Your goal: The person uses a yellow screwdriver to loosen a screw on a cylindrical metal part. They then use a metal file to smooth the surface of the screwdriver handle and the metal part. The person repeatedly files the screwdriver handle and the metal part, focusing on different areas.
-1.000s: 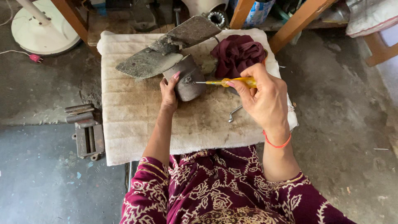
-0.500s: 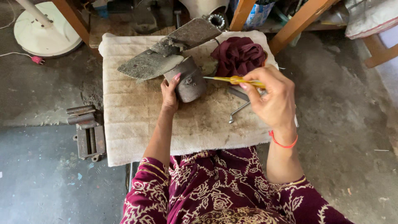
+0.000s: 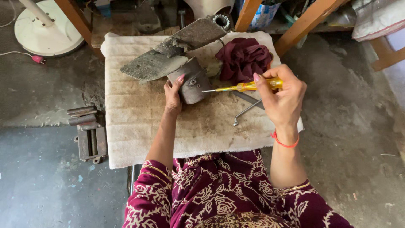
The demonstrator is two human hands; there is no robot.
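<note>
Maroon cream-patterned sleeves point(image 3: 152, 190), red wristband point(image 3: 283, 142)

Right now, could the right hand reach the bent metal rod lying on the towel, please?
Probably yes: the bent metal rod lies uncovered on the towel, just below the right hand. That hand, though, is shut on the yellow screwdriver.

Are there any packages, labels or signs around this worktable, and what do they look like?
Printed container: top edge of the view, behind the towel-covered table, between two wooden legs; rounded, blue and white wrapper with a little yellow, mostly hidden.
Clear plastic bag: top right corner, on a wooden stool; crumpled, whitish.
No signs or screens in view.
</note>
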